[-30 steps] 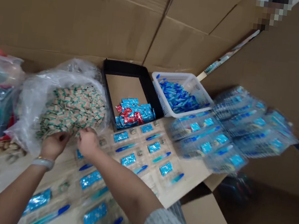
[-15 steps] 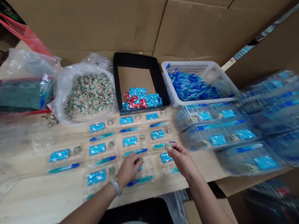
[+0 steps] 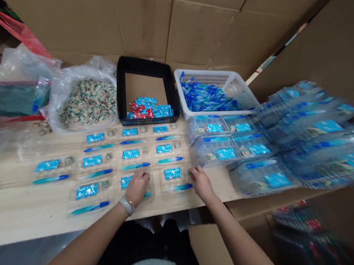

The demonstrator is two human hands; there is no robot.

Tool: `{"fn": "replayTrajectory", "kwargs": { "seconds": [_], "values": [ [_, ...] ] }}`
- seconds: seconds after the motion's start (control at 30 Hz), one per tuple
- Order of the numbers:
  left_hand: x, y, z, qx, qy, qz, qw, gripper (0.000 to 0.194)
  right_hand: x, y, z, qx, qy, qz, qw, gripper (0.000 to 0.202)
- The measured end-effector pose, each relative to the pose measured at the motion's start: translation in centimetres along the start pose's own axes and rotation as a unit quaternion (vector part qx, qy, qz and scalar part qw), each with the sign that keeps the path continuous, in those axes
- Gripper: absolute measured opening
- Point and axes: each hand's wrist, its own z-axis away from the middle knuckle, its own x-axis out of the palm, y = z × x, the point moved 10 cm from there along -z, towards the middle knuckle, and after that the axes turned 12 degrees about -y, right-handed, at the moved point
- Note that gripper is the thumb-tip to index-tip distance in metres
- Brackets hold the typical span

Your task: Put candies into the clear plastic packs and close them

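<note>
**Both hands down on the near row of clear packets**

Left hand point(image 3: 137, 186), palm down and fingers curled, pressed on a clear packet point(image 3: 131, 184) at the near edge of the wooden table point(image 3: 22, 216); grip hidden beneath the palm, so cannot tell whether anything is pinched. White wristband point(image 3: 126, 206) just behind it. Right hand point(image 3: 201, 182) just right of it, fingers loosely spread, tips touching the right edge of the neighbouring packet point(image 3: 175, 178) with its blue sachet and blue pen; no visible hold on anything.

Spread out left and beyond: rows of filled packets point(image 3: 94, 165), each with a blue sachet, a pen and a small square piece. At the far side, from left to right: open plastic bag of small green-and-tan squares point(image 3: 88, 101), black tray point(image 3: 120, 90) with blue and red sachets at its near end, white basket point(image 3: 232, 83) of blue pens. Right of the hands, a blurred heap of finished packets point(image 3: 277, 137). Cardboard walls point(image 3: 193, 30) behind and to the right. Far left, a red-edged bin point(image 3: 8, 99) under clear plastic.
</note>
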Motion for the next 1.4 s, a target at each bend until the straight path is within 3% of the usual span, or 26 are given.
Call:
{"fn": "replayTrajectory", "kwargs": {
  "seconds": [0.07, 0.17, 0.33, 0.5, 0.73, 0.9, 1.1, 1.4],
  "values": [
    [0.1, -0.2, 0.1, -0.003, 0.003, 0.017, 1.000, 0.067, 0.7, -0.3, -1.2, 0.042, -0.059, 0.100, 0.992, 0.024],
    [0.3, -1.1, 0.3, -0.007, 0.015, 0.044, 0.999, 0.062, 1.1, -0.8, -2.2, 0.047, -0.093, 0.157, 0.982, 0.029],
    [0.4, -2.3, 1.5, -0.005, 0.048, 0.048, 0.998, 0.055, 1.6, -0.8, -2.9, 0.034, -0.104, 0.181, 0.977, 0.030],
    [1.8, -2.6, 2.4, -0.010, 0.017, 0.062, 0.998, 0.042, 1.5, -0.8, -3.0, 0.045, -0.119, 0.172, 0.977, 0.042],
    [2.2, -1.8, 2.3, 0.008, 0.000, 0.013, 1.000, 0.044, 0.9, -0.5, -1.5, 0.073, -0.071, 0.129, 0.986, 0.032],
    [-0.2, -1.7, 0.9, 0.002, 0.046, 0.025, 0.999, 0.055, 1.5, 0.8, 0.1, 0.082, -0.016, 0.078, 0.993, 0.039],
    [-1.7, 0.3, -0.4, 0.026, 0.002, -0.036, 0.999, 0.065, 2.8, 0.6, 0.0, 0.021, 0.034, 0.128, 0.991, 0.044],
    [-2.2, 0.1, -1.4, 0.011, -0.016, -0.021, 1.000, 0.039, 2.7, 0.0, -0.4, -0.024, 0.072, 0.145, 0.987, 0.041]
  ]
}}
